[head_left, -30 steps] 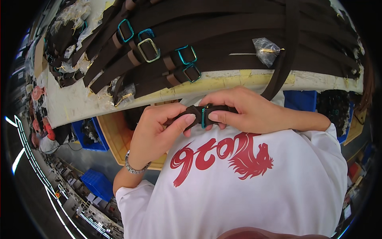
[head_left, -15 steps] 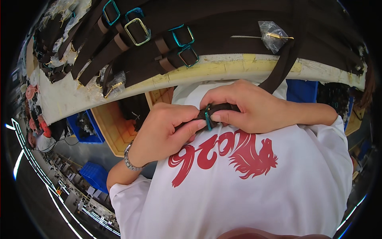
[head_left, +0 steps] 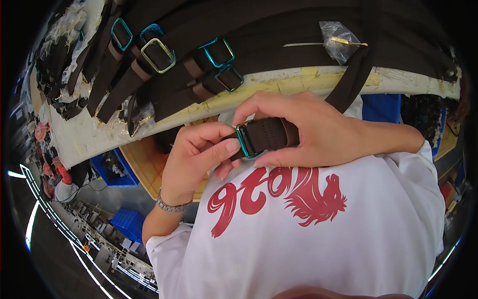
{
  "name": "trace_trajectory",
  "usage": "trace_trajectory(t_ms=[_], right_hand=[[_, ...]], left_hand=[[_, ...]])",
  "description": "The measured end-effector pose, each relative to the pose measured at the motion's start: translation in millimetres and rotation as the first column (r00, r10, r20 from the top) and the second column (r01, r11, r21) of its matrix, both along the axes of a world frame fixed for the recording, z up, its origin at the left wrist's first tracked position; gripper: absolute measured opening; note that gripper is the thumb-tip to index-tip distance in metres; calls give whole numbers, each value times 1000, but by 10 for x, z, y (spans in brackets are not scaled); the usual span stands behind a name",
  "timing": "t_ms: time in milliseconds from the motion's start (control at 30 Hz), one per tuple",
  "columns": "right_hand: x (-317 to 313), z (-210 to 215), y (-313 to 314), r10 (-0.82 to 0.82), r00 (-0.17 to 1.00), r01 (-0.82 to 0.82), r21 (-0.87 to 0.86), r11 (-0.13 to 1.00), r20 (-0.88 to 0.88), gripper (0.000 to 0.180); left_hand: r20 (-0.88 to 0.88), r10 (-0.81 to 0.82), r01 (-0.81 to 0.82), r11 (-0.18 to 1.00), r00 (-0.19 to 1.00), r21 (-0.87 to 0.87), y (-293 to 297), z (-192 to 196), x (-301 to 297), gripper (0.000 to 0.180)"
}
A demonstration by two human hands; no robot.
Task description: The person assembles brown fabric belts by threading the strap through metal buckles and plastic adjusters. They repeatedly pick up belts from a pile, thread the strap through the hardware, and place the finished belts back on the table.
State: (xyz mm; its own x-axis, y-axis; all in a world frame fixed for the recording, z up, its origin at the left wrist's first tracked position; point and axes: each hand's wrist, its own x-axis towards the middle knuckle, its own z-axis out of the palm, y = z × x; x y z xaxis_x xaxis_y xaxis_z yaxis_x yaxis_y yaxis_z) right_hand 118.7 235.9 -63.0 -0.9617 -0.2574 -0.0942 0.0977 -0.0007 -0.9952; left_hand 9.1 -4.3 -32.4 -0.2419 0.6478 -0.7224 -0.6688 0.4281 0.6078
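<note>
Between my hands, in front of my chest, is a dark brown webbing strap (head_left: 269, 135) threaded through a teal metal buckle (head_left: 243, 141). My left hand (head_left: 201, 149) pinches the strap end at the buckle's left side, thumb on top. My right hand (head_left: 311, 132) grips the strap from the right, with its fingers along the upper edge and its thumb along the lower edge near the buckle. A brown keeper loop (head_left: 290, 133) shows beside the right palm. The strap's long part (head_left: 351, 89) runs up over the table edge behind my right hand.
Several brown straps with teal buckles (head_left: 218, 52) and one gold-toned buckle (head_left: 158, 56) lie on the table. A plastic-wrapped gold-coloured metal piece (head_left: 341, 42) sits at the back right. Below the worn table edge (head_left: 279, 82) stand a yellow crate (head_left: 144, 164) and blue bins (head_left: 381, 114).
The strap and buckle have turned, so the buckle's broad face and the flat strap now show. My right hand has spread wider around the strap, and my left fingers have loosened a little.
</note>
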Motion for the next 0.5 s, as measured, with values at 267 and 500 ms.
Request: trace_trajectory(t_ms=[267,500], right_hand=[[57,-219,24,63,943,-42,73,996,-326,51],[113,-172,72,-18,983,4,-75,997,-181,50]], left_hand=[[-829,-277,391,917,486,-77,-11,54,176,3],[0,166,-164,973,986,162,106,0,280,16]])
